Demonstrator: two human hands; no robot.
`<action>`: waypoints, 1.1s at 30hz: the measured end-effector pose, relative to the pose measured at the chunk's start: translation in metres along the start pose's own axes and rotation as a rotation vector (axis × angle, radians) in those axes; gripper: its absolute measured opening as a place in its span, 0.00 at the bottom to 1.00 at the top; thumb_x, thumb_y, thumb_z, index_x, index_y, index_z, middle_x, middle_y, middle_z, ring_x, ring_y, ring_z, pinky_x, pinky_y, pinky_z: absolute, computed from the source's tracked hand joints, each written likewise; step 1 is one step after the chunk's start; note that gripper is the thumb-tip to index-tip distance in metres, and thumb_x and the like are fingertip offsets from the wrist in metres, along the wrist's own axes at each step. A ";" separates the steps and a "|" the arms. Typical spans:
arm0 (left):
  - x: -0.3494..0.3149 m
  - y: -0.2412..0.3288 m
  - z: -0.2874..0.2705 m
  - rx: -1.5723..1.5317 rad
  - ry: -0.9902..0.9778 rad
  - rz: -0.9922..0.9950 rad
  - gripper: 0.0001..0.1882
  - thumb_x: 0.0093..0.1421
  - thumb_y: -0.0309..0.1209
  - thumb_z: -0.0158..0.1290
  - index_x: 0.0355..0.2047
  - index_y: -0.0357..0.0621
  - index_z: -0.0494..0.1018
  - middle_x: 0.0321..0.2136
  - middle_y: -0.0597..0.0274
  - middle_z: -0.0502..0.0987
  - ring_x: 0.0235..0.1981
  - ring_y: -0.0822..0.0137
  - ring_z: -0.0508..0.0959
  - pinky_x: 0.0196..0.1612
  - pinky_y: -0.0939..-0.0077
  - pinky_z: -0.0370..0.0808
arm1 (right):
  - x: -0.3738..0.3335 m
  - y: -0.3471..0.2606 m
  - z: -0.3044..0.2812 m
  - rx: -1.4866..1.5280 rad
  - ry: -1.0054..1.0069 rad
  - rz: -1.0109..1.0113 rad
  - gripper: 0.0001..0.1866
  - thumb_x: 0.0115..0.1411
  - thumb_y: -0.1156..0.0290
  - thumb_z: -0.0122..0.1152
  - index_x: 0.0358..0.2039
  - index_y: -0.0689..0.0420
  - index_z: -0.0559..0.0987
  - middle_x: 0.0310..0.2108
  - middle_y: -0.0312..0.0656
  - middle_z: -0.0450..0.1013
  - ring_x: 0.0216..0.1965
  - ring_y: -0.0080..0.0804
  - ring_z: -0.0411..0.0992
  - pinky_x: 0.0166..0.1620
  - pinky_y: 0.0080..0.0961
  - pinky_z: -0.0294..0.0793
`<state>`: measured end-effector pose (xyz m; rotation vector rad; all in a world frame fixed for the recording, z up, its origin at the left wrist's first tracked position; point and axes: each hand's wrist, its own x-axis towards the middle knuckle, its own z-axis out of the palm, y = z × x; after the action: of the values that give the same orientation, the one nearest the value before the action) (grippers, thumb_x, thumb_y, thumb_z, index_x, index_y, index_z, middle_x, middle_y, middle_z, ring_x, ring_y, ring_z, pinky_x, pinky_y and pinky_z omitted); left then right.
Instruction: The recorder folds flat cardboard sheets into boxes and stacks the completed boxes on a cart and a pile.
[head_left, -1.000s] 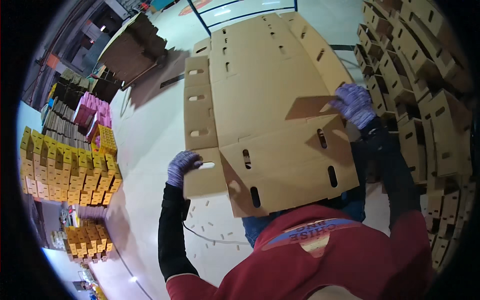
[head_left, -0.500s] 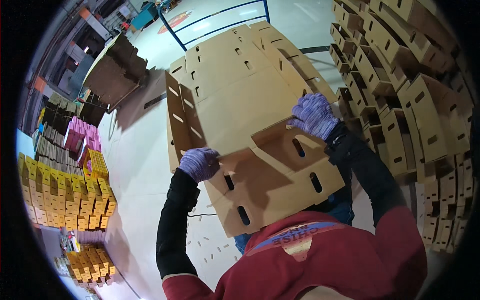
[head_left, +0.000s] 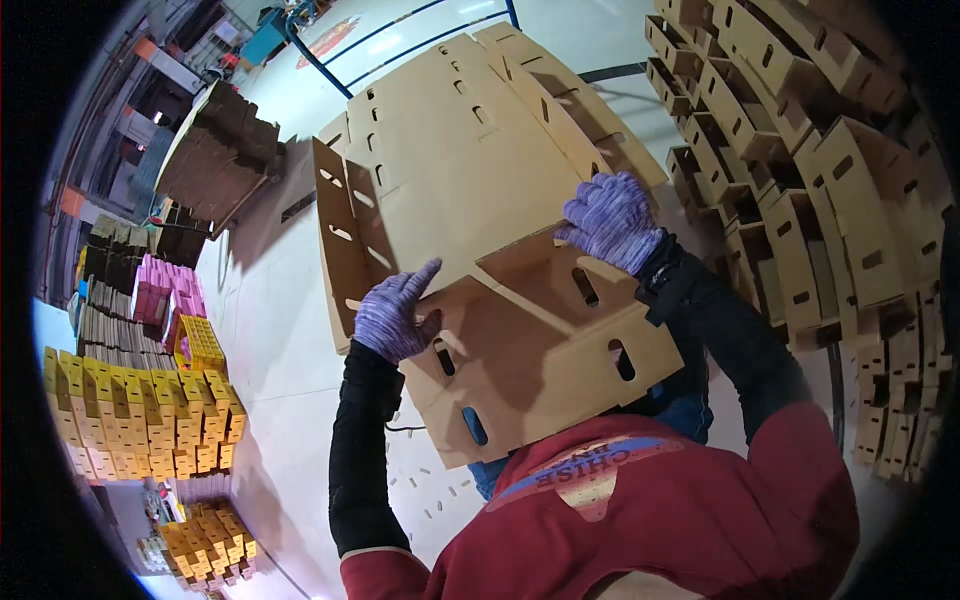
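Observation:
A large brown cardboard box blank with oval slots lies in front of me, its side panels partly raised. Its near end panel is folded up toward my body. My left hand, in a purple knitted glove, is at the left corner of that panel. Its index finger points forward and its thumb is spread away. My right hand, gloved alike, has its fingers bent over the panel's right corner, close to the raised right side panel. The fingertips' undersides are hidden there.
Stacked brown cardboard boxes rise on the right. A blue metal rail stands beyond the blank. On the left are yellow boxes, a yellow crate, pink boxes and a pile of flat cardboard. Small bits lie scattered on the floor.
My left hand has loosened from the panel's edge, its index finger and thumb now stretched apart. My right hand stays at the right corner. The whole view has shifted slightly.

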<state>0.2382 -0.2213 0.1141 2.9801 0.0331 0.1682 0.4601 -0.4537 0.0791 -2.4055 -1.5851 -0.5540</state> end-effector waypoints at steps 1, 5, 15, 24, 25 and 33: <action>0.005 0.011 0.001 -0.009 0.040 0.047 0.31 0.46 0.36 0.55 0.53 0.50 0.63 0.36 0.51 0.73 0.37 0.54 0.74 0.41 0.63 0.71 | -0.002 0.001 0.002 -0.003 0.024 -0.011 0.17 0.46 0.47 0.56 0.23 0.47 0.75 0.23 0.35 0.66 0.33 0.33 0.66 0.36 0.36 0.61; 0.041 0.041 0.027 0.091 0.209 0.173 0.29 0.52 0.40 0.54 0.54 0.51 0.62 0.39 0.50 0.72 0.38 0.51 0.74 0.41 0.63 0.72 | -0.001 0.002 -0.005 0.017 -0.058 -0.034 0.16 0.47 0.50 0.57 0.27 0.49 0.76 0.28 0.38 0.70 0.36 0.36 0.68 0.39 0.37 0.64; 0.060 0.043 0.029 0.002 -0.037 -0.056 0.14 0.59 0.36 0.46 0.46 0.55 0.68 0.32 0.57 0.74 0.32 0.56 0.76 0.34 0.64 0.73 | -0.149 0.073 0.038 0.197 0.211 -0.170 0.30 0.46 0.59 0.61 0.52 0.44 0.66 0.55 0.42 0.58 0.51 0.45 0.62 0.50 0.39 0.65; 0.060 0.029 0.027 -0.198 -0.153 -0.054 0.15 0.59 0.31 0.46 0.48 0.49 0.67 0.35 0.53 0.73 0.35 0.53 0.75 0.37 0.67 0.74 | -0.161 0.051 0.029 0.473 0.198 -0.115 0.27 0.55 0.47 0.50 0.52 0.46 0.67 0.57 0.45 0.58 0.57 0.48 0.57 0.55 0.43 0.58; 0.061 0.028 0.027 -0.205 -0.162 -0.034 0.15 0.59 0.31 0.46 0.48 0.49 0.67 0.35 0.54 0.73 0.35 0.54 0.75 0.37 0.67 0.74 | -0.157 0.052 0.024 0.463 0.229 -0.124 0.27 0.55 0.47 0.50 0.52 0.47 0.67 0.57 0.45 0.58 0.57 0.48 0.57 0.55 0.43 0.58; 0.064 0.019 0.025 -0.315 -0.292 0.083 0.21 0.54 0.23 0.49 0.50 0.49 0.66 0.40 0.53 0.69 0.38 0.55 0.73 0.41 0.69 0.72 | -0.096 0.054 -0.013 0.560 0.442 -0.089 0.28 0.53 0.47 0.53 0.50 0.50 0.68 0.54 0.47 0.61 0.56 0.49 0.59 0.57 0.43 0.57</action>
<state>0.3053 -0.2424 0.0995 2.6615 -0.1381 -0.2325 0.4734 -0.5604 0.0527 -1.6752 -1.4172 -0.5224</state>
